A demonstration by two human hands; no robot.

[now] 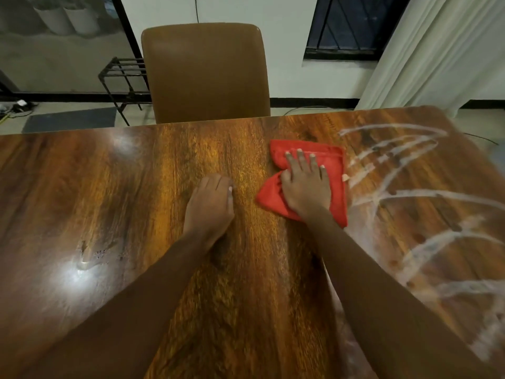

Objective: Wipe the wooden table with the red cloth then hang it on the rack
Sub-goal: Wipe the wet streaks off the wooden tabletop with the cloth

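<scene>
The right hand (306,184) lies flat on the red cloth (334,173), fingers (300,160) spread and pointing toward the far edge, palm pressing the cloth onto the wooden counter (136,201). The cloth sits a little right of the counter's middle, bunched under the palm, with its far corners fanned out beyond the fingertips and its near corner poking out by the wrist. The left hand (210,203) rests on bare wood just left of the cloth and apart from it, fingers loosely curled down against the surface and holding nothing; it is slightly blurred. Both bare forearms reach in from the near edge. To the right of the cloth, pale whitish streaks (410,198) loop across the right part of the counter, the nearest of them just beside the cloth's right edge. On the left part a bright glare and a small wet-looking smear (87,258) show near the front. Beyond the far edge a brown chair (205,72) stands pushed up to the counter, and behind it, to the left, a black metal rack (120,72) stands on the floor by the wall. A dark window (352,26) and a pale curtain (426,50) fill the far right.
</scene>
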